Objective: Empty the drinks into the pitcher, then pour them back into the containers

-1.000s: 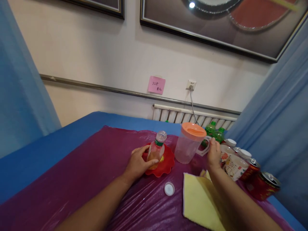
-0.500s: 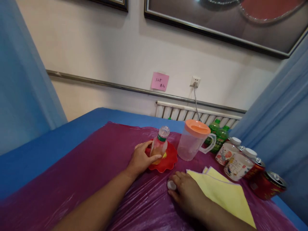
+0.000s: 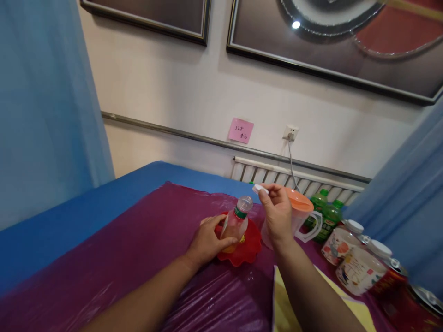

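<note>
My left hand point(image 3: 209, 239) is wrapped round the lower part of a clear plastic bottle point(image 3: 238, 221) with a green band below its uncapped mouth. The bottle stands, leaning slightly in view, on a red scalloped plate point(image 3: 252, 251). Between the thumb and fingers of my right hand point(image 3: 278, 210) is a white bottle cap point(image 3: 259, 189), raised just right of the bottle's mouth and apart from it. Behind that hand, partly hidden, is a clear pitcher point(image 3: 304, 221) with an orange lid.
A yellow cloth point(image 3: 285, 304) lies under my right forearm. Green bottles point(image 3: 332, 219), white-capped jars point(image 3: 362, 267) and red cans point(image 3: 415, 304) line the right side. Purple plastic sheeting point(image 3: 138, 258) covers much of the blue surface point(image 3: 69, 230). A radiator point(image 3: 266, 171) is behind.
My right hand has lifted the cap from beside the yellow cloth up to near the bottle's mouth. My left hand keeps its hold on the bottle. The view has tilted slightly upward.
</note>
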The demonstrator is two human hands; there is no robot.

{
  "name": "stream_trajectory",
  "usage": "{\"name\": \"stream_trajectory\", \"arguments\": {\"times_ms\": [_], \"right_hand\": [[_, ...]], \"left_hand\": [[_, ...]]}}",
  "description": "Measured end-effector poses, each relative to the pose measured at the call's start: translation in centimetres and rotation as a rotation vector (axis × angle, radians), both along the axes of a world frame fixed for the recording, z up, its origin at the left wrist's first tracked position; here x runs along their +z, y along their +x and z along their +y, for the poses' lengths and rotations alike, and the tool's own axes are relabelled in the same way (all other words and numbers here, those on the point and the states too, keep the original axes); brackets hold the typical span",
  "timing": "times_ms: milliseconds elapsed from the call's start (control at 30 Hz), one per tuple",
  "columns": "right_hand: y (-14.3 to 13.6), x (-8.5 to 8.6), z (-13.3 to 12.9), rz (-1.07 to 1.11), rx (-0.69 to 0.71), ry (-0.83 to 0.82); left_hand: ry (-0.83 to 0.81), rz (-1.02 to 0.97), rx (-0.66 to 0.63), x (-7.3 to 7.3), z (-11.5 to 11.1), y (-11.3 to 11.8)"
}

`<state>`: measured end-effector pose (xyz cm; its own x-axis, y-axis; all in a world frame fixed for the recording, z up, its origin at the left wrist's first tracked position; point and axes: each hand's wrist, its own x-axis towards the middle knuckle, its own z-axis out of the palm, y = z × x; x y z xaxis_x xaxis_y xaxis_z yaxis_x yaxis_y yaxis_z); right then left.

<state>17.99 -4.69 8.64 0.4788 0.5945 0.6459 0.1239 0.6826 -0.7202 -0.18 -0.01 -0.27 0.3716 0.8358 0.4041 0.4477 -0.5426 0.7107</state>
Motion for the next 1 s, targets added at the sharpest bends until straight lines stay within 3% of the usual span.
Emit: {"name": "stream_trajectory", "arguments": {"times_ms": [167,267,467,767,1000], "right_hand": [[-0.3,-3.3,1.2,0.092,0.100,-0.133],[-0.1,-4.0,0.9,0.071,0.169,-0.156],[0.9,-3.9,0.4,-0.112,0.242,-0.095],[1.6,-3.0,-0.3,-0.414,0.162,0.016],[1.7,-2.7,-0.2,-0.439,0.115,0.035]], "left_hand": [[-0.002,0.009,-0.012,-0.2,-0.1,-0.2],[-0.014,0.012,-0.047,-0.1,-0.3,-0.2],[-0.026,-0.006,-0.048,0.4,-0.6,-0.2],[-0.039,-0.001,-0.067,0.5,-0.8,-0.1],[-0.023,0.018,-0.055,0.5,-0.8,-0.1]]}}
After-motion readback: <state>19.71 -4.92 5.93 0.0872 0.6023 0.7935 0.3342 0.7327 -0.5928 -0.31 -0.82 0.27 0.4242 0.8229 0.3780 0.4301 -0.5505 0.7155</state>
